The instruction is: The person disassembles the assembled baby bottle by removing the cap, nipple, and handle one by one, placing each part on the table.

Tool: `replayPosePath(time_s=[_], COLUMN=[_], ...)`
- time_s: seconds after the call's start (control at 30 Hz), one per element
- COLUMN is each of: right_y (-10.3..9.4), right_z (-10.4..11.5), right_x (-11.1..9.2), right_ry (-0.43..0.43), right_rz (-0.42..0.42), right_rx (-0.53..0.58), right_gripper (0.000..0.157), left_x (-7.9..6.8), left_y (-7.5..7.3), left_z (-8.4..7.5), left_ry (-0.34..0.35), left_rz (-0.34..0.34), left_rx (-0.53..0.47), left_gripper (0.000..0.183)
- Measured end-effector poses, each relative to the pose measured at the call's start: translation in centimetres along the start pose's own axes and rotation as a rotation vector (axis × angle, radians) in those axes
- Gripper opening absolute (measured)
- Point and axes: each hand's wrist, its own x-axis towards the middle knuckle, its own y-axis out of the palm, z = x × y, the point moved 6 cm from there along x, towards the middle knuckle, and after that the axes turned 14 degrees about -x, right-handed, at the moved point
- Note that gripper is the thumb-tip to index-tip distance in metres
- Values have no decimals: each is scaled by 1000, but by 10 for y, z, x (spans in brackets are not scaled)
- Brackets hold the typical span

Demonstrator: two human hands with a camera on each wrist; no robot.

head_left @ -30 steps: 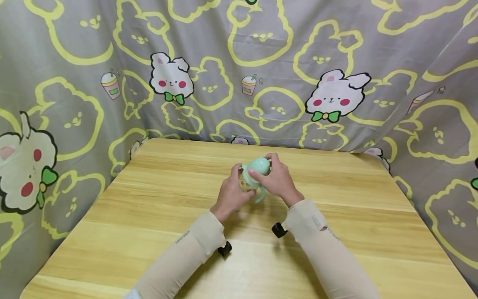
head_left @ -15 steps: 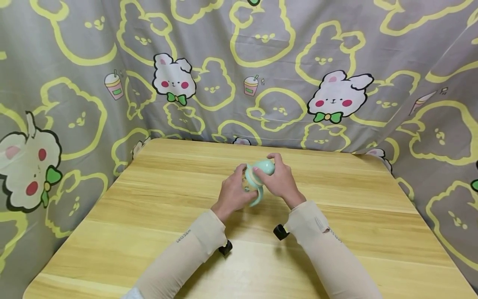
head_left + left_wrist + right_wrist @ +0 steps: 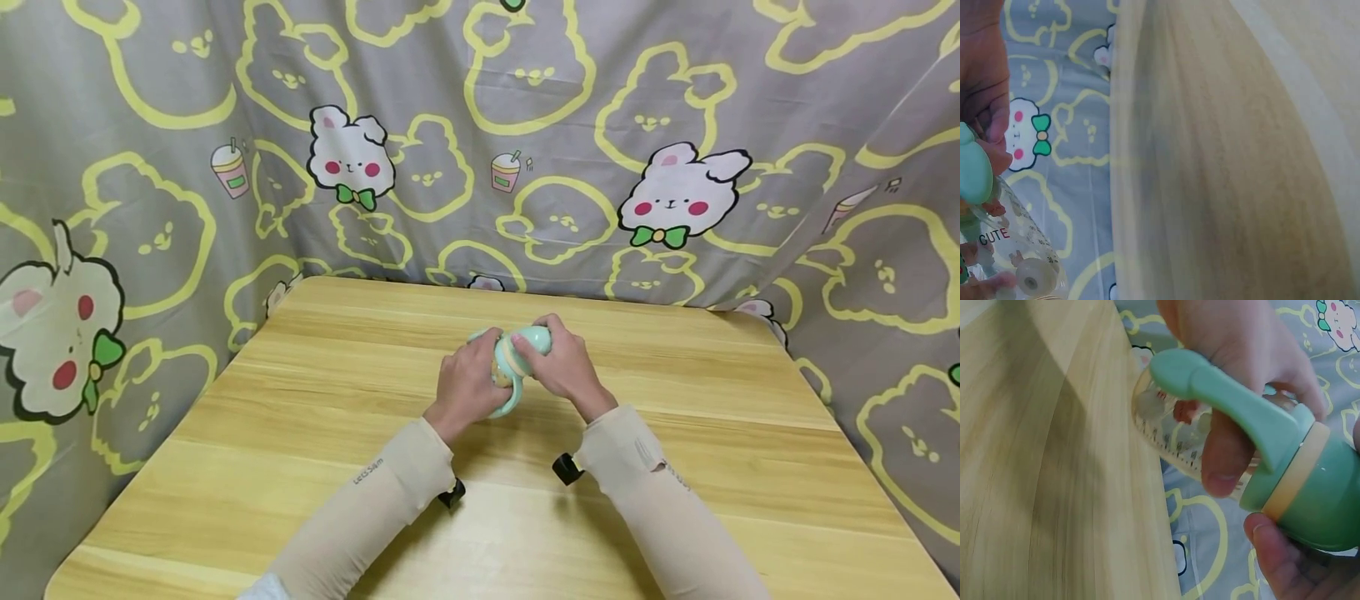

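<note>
A baby bottle (image 3: 512, 360) with a mint green cap, a cream ring and curved side handles is held tilted above the table. My left hand (image 3: 467, 379) grips its clear body, and the thumb passes inside a green handle (image 3: 1235, 403) in the right wrist view. Around the rounded cap (image 3: 1329, 494) curl the fingers of my right hand (image 3: 562, 358). The clear bottle body (image 3: 1019, 250) bears the word "CUTE", measuring marks and small printed figures in the left wrist view. What lies inside the bottle cannot be made out.
The wood-grain table (image 3: 300, 417) stretches beneath both hands. Grey curtains (image 3: 420, 83) with yellow outlines and white rabbit faces stand along its back and sides. Black wrist devices (image 3: 452, 493) hang under the beige sleeves (image 3: 375, 500).
The bottle has tipped, its cap swinging to the right and slightly downward. My left hand has closed further over the body, and my right hand has stayed on the cap.
</note>
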Motion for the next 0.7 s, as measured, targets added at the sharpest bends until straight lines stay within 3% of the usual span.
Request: replayPosePath(time_s=[0.2,0.43,0.7], right_y=[2,-4,-2], right_z=[-6,-7,-10], right_x=[-2,2,3], right_ry=[39,46,52], right_rz=[38,7,-5], right_rx=[38,143,181], right_gripper=[53,47,43], left_x=[-3,1,1], left_y=[-2,-3,-2], left_z=[-6,-12,-14], left_ry=[38,124,132], left_rz=[-10,-67,-35], left_rx=[2,7,20], left_gripper=[69,68,65])
